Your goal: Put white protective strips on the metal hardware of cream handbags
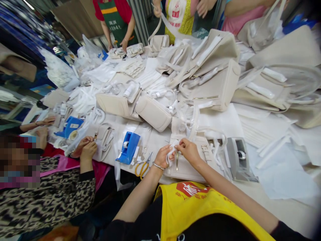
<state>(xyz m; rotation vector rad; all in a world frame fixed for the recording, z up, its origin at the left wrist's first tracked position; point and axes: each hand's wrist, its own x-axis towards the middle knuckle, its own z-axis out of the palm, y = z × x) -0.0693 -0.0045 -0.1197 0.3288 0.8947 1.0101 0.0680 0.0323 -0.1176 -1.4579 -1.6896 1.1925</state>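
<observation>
A cream handbag (190,165) with gold-coloured buckles lies flat on the table in front of me. Over its left part, my left hand (162,156) is closed around a white wrapping strip (170,160) that hangs in a loop below the fingers. From the right, my right hand (188,152) pinches the same white material close to the left fingertips. Whether a strap lies inside the wrap I cannot make out. Yellow-handled scissors (143,167) rest just left of my left wrist.
A blue tape dispenser (129,147) stands left of the bag, a grey tape dispenser (237,157) right of it. More cream handbags (213,87) and white paper sheets (265,129) crowd the table. A co-worker's hands (87,147) handle another bag at left; other people stand across.
</observation>
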